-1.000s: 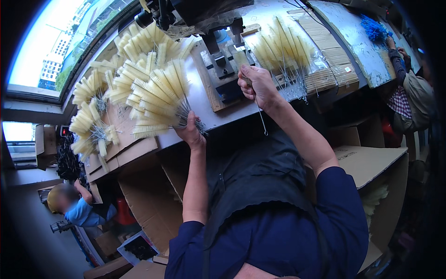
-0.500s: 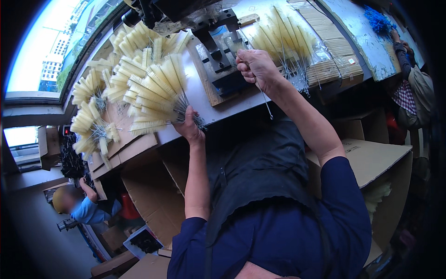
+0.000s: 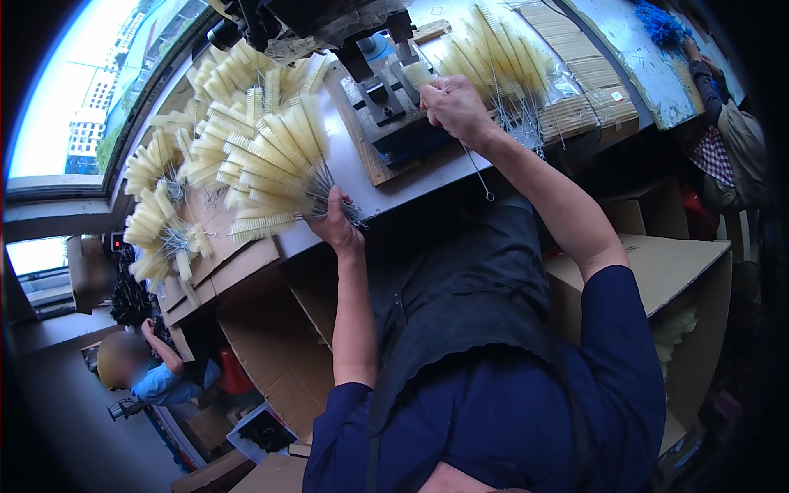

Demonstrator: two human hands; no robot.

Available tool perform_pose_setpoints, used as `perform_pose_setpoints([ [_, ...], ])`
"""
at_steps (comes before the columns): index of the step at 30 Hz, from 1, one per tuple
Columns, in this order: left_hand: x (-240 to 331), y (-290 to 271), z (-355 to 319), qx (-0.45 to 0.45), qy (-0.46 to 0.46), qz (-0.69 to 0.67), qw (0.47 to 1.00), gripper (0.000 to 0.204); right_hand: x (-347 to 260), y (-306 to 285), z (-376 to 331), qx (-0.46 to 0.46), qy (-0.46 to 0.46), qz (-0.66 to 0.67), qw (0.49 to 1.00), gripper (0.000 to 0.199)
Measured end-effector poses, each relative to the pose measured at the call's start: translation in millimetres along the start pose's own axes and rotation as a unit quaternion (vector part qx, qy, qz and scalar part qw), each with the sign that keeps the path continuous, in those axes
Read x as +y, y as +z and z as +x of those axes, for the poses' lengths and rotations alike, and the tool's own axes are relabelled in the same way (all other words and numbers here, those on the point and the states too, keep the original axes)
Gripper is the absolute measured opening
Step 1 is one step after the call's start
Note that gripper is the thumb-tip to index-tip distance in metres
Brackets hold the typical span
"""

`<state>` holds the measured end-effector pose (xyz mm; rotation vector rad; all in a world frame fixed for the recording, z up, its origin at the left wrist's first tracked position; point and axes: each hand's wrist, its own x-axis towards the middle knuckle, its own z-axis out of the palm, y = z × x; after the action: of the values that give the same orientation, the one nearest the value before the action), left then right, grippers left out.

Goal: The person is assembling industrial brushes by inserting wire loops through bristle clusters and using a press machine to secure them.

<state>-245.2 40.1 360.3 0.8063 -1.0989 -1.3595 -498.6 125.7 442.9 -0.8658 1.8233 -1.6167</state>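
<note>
My left hand (image 3: 339, 225) grips a fanned bunch of tube brushes (image 3: 279, 152) by their twisted wire handles, cream bristles pointing away from me. In my right hand (image 3: 460, 108) a single tube brush is pinched. Its wire handle ends in a small loop (image 3: 490, 195) hanging toward me, and its pale bristle end (image 3: 417, 74) is at the tooling of a black bench press (image 3: 383, 105). My right fingers are curled closed right beside that press, partly hiding the brush.
More brushes lie in piles (image 3: 160, 234) at the left and in another bunch (image 3: 497, 62) on cardboard at the right. Open cardboard boxes (image 3: 649, 267) stand below the table on both sides. A person (image 3: 156, 370) works at the lower left, another (image 3: 727, 140) at the far right.
My right hand has moved slightly away from me with the brush, and the wire loop has shifted up a little. The press's upper part has changed position. My left hand keeps its hold.
</note>
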Motion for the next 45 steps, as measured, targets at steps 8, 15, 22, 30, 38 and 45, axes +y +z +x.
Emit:
perform_pose_setpoints([
  [8, -1.9, -2.9, 1.8, -0.006, -0.007, -0.014, 1.000, 0.036, -12.8, -5.2, 0.9, -0.021, 0.082, 0.055, 0.995, 0.026],
  [15, 6.1, -19.3, 6.1, -0.011, -0.098, -0.063, 0.993, 0.029, -19.4, -19.0, -5.7, -0.036, 0.142, 0.098, 0.984, 0.028],
  [22, 3.4, -46.4, 14.7, -0.077, -0.250, -0.203, 0.944, 0.031, 5.1, -70.2, 48.6, 0.057, 0.050, -0.224, 0.972, 0.031],
  [30, 33.2, -36.3, -3.6, -0.096, -0.202, -0.157, 0.962, 0.034, -22.4, -9.4, -1.3, 0.143, -0.209, -0.212, 0.944, 0.038],
  [38, 49.9, -9.6, -45.2, -0.157, -0.157, -0.041, 0.974, 0.037, -24.4, 104.5, -49.6, -0.106, -0.079, -0.135, 0.982, 0.041],
  [45, 50.0, -5.7, -51.5, -0.093, -0.188, -0.012, 0.978, 0.038, -22.6, 106.5, -52.2, -0.075, -0.041, 0.151, 0.985, 0.028],
])
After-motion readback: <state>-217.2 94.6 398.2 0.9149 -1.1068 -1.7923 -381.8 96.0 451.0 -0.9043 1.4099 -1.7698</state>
